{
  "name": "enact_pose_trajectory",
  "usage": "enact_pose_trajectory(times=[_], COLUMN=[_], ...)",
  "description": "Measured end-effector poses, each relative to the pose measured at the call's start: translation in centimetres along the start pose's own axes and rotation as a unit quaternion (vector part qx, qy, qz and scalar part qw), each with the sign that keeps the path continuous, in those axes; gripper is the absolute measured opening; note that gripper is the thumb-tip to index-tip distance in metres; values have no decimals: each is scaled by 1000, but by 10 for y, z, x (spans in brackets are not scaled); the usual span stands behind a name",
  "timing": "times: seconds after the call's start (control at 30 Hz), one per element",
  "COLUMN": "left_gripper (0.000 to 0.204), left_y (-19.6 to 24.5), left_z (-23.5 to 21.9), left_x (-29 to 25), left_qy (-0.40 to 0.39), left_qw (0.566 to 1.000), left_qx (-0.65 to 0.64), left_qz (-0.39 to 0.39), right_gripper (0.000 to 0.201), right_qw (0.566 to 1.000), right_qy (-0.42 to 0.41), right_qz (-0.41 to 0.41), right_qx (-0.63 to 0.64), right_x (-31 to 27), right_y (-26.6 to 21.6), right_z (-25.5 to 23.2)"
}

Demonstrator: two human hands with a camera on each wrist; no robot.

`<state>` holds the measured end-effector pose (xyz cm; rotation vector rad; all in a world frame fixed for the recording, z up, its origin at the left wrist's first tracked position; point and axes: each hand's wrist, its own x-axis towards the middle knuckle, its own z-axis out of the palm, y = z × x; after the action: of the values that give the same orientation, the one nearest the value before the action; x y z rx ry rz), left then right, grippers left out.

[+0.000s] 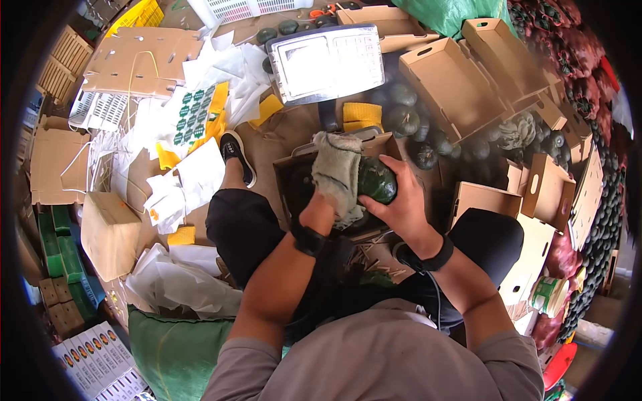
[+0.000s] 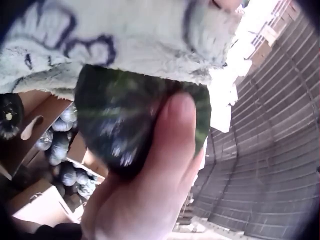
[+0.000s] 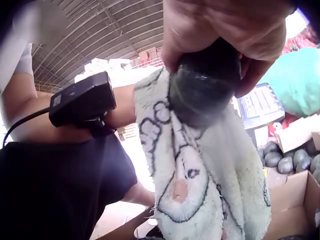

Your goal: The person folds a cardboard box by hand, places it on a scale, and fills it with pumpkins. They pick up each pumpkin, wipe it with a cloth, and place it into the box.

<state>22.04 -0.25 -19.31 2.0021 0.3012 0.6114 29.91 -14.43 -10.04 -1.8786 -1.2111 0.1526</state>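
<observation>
In the head view, my right hand [image 1: 406,200] grips a dark green squash [image 1: 376,180], fingers over its far side and thumb on the near side. The left wrist view shows that thumb [image 2: 175,125] lying along the ribbed skin of the squash [image 2: 115,115]. My left hand [image 1: 317,212] holds a pale, dark-patterned cloth [image 1: 336,170] against the squash's left side; most of its fingers are hidden by the cloth. Folds of the cloth [image 3: 200,190] hang below the squash in the right wrist view. Both hands are over an open cardboard box [image 1: 289,190] between the knees.
A scale with a bright display [image 1: 326,63] stands ahead, beside yellow foam netting [image 1: 362,115]. More squashes [image 1: 404,120] lie on the floor to its right, near open cardboard trays [image 1: 448,87]. White paper sheets [image 1: 224,67] and flattened cardboard [image 1: 144,60] lie at the left.
</observation>
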Motion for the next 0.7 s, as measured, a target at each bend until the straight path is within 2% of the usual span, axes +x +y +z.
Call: enact_pose_trajectory(times=[0.07,0.13,0.17,0.2,0.23,0.27,0.3,0.33,0.37,0.47,0.5,0.57,0.67,0.7], left_gripper=[24,24,25,26,29,32,36,41,47,49,50,50,45,44], left_y=[20,42,44,44,42,39,29,42,56,37,21,29,58,55], left_z=[-29,-32,-28,-21,-9,3,22,11,0,0,4,-4,-31,-33], left_x=[15,11,16,23,27,31,31,31,31,28,27,32,22,18], left_qy=[-90,-44,-57,-71,-61,-48,-13,-78,-115,-107,-150,-183,-162,-163], left_qw=[979,988,986,983,971,954,912,992,960,984,986,969,984,964], left_qx=[-174,-147,-156,-166,-228,-288,-395,-74,254,90,-19,-154,-79,-204], left_qz=[-55,-16,-21,-25,-48,-69,-109,-69,-2,112,76,-60,6,-56], right_gripper=[74,80,85,90,95,93,91,89,86,84,82,81,82,83], right_qw=[997,985,973,934,870,888,903,916,982,1000,999,999,993,992], right_qy=[-43,-97,-61,-24,4,5,6,7,7,-20,-22,-39,-77,-90], right_qz=[-37,-99,-1,97,185,185,186,187,76,19,18,-32,-80,-87], right_qx=[51,99,223,342,457,422,388,354,171,7,25,20,29,32], right_x=[4,12,7,3,7,9,11,11,9,3,1,0,-3,-3], right_y=[2,12,16,19,14,18,23,27,29,8,4,3,9,10], right_z=[-9,-19,-14,-8,-7,-10,-11,-11,-12,-15,-14,-14,-14,-15])
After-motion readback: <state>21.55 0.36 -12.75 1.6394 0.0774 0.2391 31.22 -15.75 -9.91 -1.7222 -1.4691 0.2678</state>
